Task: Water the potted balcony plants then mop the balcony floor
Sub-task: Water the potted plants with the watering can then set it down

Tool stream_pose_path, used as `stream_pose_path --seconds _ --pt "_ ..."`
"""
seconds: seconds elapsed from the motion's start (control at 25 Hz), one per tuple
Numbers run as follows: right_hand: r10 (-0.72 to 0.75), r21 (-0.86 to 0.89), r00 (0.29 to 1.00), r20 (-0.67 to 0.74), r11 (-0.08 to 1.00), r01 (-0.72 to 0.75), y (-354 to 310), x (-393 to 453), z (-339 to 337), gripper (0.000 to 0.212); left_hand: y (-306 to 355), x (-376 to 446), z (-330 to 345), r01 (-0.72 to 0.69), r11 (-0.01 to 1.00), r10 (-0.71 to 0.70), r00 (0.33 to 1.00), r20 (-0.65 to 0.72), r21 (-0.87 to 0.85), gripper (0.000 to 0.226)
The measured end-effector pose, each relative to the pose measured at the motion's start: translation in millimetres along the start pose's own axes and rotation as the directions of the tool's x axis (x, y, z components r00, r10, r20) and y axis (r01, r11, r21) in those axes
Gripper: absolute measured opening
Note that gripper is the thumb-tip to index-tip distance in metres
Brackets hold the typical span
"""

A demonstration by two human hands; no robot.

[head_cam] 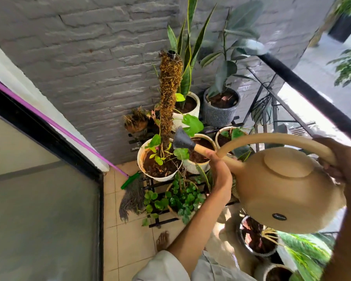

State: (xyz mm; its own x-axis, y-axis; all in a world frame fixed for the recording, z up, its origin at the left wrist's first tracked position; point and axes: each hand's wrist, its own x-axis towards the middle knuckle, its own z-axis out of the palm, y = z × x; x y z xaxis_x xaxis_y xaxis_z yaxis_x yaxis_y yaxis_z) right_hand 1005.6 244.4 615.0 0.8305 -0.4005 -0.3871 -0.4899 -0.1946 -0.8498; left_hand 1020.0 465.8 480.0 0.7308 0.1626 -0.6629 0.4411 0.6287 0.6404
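Two hands' grip on tan watering can [288, 189]: right hand [340, 159] curled round handle, left hand [219, 167] round spout over soil-filled white pot [158, 165].

One watering can [288, 189]; one mop [130, 191]; two hands; at least eight plant pots; one bare foot [162, 240].

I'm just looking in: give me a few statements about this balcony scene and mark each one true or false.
1. Both hands hold the tan watering can. True: the left hand grips the spout, the right hand the handle.
2. The rose is red. False: it is dark grey.
3. The mop leans in the corner. True.
4. The moss pole stands in the ribbed grey pot. False: it stands in a white pot.
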Motion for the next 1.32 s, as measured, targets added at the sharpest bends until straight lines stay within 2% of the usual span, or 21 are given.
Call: stream_pose_path --seconds 0.12,0.28,0.4,0.48,0.6,0.76,0.96,1.2,1.32 --pt "0.04 -0.002 0.999 -0.03 0.999 -0.04 8 2 -19 0.061 -15 1 12 0.034 0.999 -0.034 0.998 0.049 0.003 0.086" --pt "0.004 -0.003 0.997 -0.078 1.0 -0.005 14 6 -34 0.062 -26 0 26 0.036 0.999 -0.035 0.995 0.088 -0.001 0.084" --pt "0.043 0.029 0.997 -0.069 0.999 -0.041 14 10 -36 0.069 -24 6 32 0.044 0.998 -0.041 0.995 0.088 -0.042 0.085" --pt "-0.002 0.032 0.997 -0.072 0.999 0.004 14 15 -35 0.069 -20 10 34 0.063 0.995 -0.055 0.994 0.098 -0.073 0.085" --pt "-0.151 0.02 0.985 -0.086 0.988 0.154 9 23 -30 0.066 -16 17 32 0.053 0.996 -0.045 0.991 0.13 -0.066 0.085" --pt "-0.153 -0.012 0.985 -0.078 0.988 0.152 2 27 -13 0.072 -6 27 27 0.051 0.992 -0.04 0.994 0.099 -0.117 0.082" --pt "-0.162 -0.102 0.984 -0.076 0.983 0.154 -9 31 7 0.072 3 33 17 0.04 0.985 -0.033 0.999 0.041 -0.168 0.067" --pt "-0.142 -0.108 0.99 -0.021 0.984 0.139 -2 33 13 0.071 1 30 3 0.006 0.982 -0.007 1.0 -0.007 -0.189 0.076" --pt "-0.121 -0.124 0.992 -0.037 0.985 0.116 2 35 6 0.081 -6 23 2 0.023 0.987 -0.027 0.999 -0.021 -0.159 0.071"
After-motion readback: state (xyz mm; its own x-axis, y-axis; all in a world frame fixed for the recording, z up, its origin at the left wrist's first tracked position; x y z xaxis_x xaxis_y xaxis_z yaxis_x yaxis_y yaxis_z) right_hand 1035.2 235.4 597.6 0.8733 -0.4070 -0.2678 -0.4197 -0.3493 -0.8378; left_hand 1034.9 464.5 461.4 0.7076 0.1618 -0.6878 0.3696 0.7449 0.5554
